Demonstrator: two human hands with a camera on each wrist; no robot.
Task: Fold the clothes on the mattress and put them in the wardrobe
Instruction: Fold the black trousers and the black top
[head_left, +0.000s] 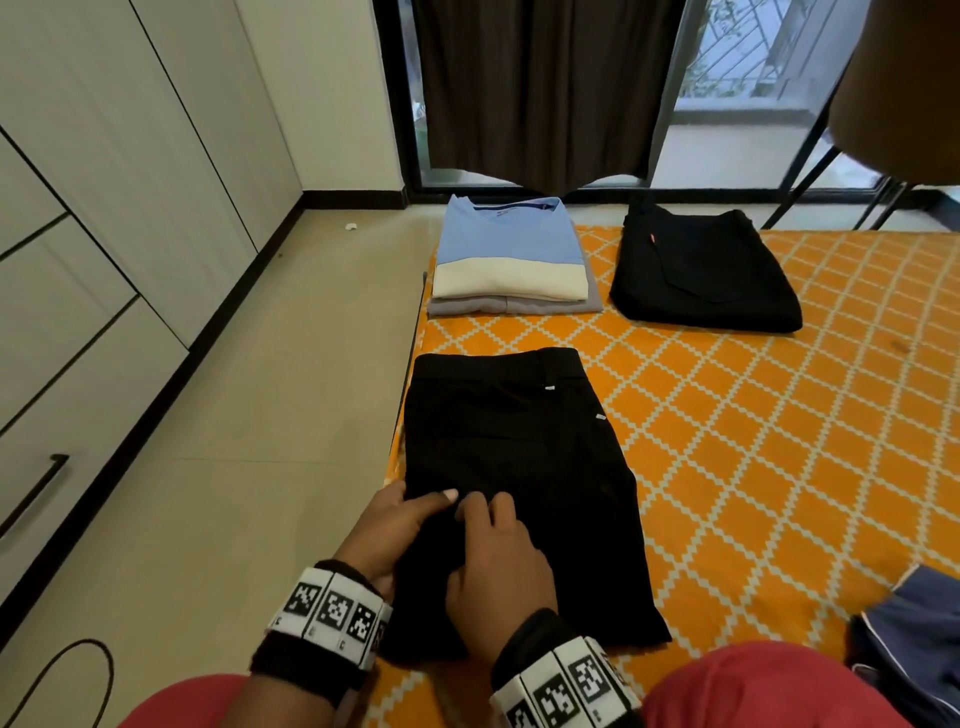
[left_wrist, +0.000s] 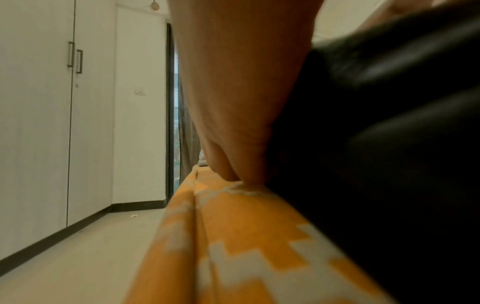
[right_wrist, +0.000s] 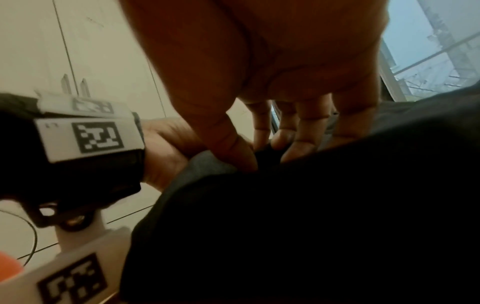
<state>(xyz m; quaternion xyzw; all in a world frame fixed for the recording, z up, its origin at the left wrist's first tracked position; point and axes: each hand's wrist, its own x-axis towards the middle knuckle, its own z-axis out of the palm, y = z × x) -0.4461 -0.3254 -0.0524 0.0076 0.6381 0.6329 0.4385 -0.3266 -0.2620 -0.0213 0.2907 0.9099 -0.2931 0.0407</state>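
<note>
Black trousers (head_left: 519, 467) lie flat on the mattress (head_left: 753, 441) near its left edge, waistband away from the person, already doubled lengthwise. Left hand (head_left: 400, 530) grips the near-left edge, thumb on top of the cloth and the other fingers tucked under it; the left wrist view shows them wedged between cloth and sheet. Right hand (head_left: 498, 566) sits just beside it, thumb and forefinger pinching a small ridge of the same cloth, other fingers loosely bent on the fabric. Both hands crowd one spot, probably to lift the near end and fold it toward the waistband, so the fold is partway done. Beyond the trousers: one stack of folded tops (head_left: 511, 260), three layers countable, blue over cream over grey, and one folded black garment (head_left: 701, 270) to its right, well apart from each other. Likely parked at the far edge to keep working space free. One dark blue garment (head_left: 914, 639) lies unfolded at the near right, partly out of frame. That makes two black garments, one stack, one waiting piece. White wardrobe (head_left: 104, 182) stands across the floor on the left, all doors and drawers closed, nothing stowed yet.
</note>
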